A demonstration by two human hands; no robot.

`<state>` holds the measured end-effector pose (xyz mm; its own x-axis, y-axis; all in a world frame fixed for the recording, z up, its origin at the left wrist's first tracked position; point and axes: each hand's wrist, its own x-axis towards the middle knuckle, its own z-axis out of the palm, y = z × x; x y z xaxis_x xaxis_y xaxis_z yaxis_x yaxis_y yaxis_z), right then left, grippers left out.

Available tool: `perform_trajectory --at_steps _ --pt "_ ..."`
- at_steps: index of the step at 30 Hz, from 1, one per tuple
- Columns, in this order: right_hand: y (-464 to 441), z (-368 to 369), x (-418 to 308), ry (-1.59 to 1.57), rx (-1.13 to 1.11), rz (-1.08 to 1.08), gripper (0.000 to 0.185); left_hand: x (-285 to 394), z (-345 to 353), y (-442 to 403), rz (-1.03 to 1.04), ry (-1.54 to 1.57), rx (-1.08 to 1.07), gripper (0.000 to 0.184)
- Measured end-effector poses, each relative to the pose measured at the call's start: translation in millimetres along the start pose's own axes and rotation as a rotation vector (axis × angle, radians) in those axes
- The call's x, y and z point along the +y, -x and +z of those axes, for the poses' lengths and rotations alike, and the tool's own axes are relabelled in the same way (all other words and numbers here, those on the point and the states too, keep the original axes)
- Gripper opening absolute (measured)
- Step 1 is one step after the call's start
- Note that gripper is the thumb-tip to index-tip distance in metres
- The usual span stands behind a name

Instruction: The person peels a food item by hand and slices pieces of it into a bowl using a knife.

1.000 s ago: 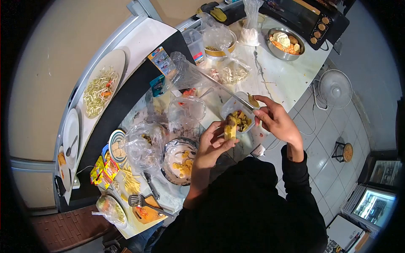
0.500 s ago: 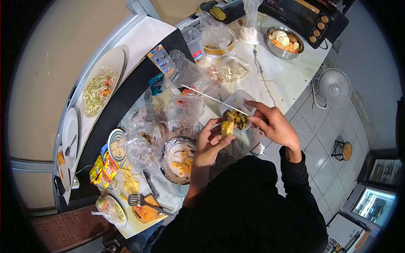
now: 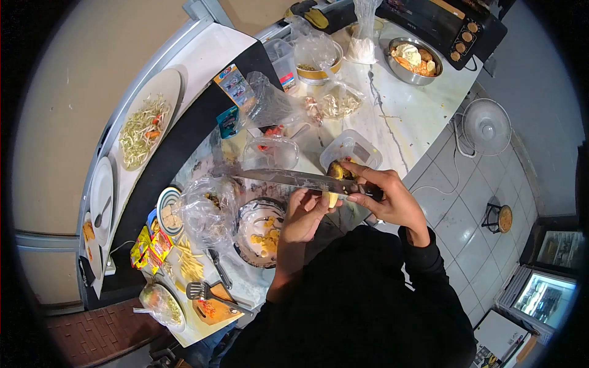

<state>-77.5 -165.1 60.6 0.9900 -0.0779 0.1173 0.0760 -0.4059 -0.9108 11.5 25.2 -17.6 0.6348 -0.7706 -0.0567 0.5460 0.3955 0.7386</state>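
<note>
My left hand (image 3: 300, 214) is closed around a partly peeled banana (image 3: 333, 199) with yellow flesh and dark skin. My right hand (image 3: 392, 199) grips the dark handle of a large knife (image 3: 288, 178). Its long blade lies across the banana and points left, the broad side showing. Just beyond the hands stands a clear plastic container (image 3: 369, 157) with dark and yellow peel in it, partly hidden by my fingers. To the left of my left hand is a bowl (image 3: 250, 222) with a pale inside, holding yellow slices.
A clear plastic bag (image 3: 211, 227) lies beside the bowl. A spatula (image 3: 197, 291), a second knife (image 3: 219, 270) and yellow strips (image 3: 189, 262) are at lower left. Farther back are a steel bowl of food (image 3: 423, 78), a bagged white powder (image 3: 362, 50) and a toaster oven (image 3: 438, 24).
The knife blade has turned from edge-on to broadside and now crosses the banana lower down. My right hand has come slightly down and left, uncovering more of the container.
</note>
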Motion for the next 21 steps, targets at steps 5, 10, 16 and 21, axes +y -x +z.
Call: perform_trajectory --at_steps 5,10,16,21 --pt "2.0 2.8 1.8 -0.020 0.038 -0.062 0.057 10.3 1.3 2.8 -0.051 -0.031 -0.018 0.034" --pt "1.8 1.5 -10.4 -0.054 0.054 0.022 0.049 17.6 4.3 5.5 -0.066 -0.090 -0.020 0.035" --pt "-0.6 6.6 3.0 0.019 0.097 -0.183 0.045 25.5 14.4 3.6 -0.032 -0.178 -0.091 0.037" --pt "-1.1 3.3 4.5 0.002 0.097 -0.208 0.041 28.7 15.8 4.8 -0.073 -0.246 -0.097 0.040"
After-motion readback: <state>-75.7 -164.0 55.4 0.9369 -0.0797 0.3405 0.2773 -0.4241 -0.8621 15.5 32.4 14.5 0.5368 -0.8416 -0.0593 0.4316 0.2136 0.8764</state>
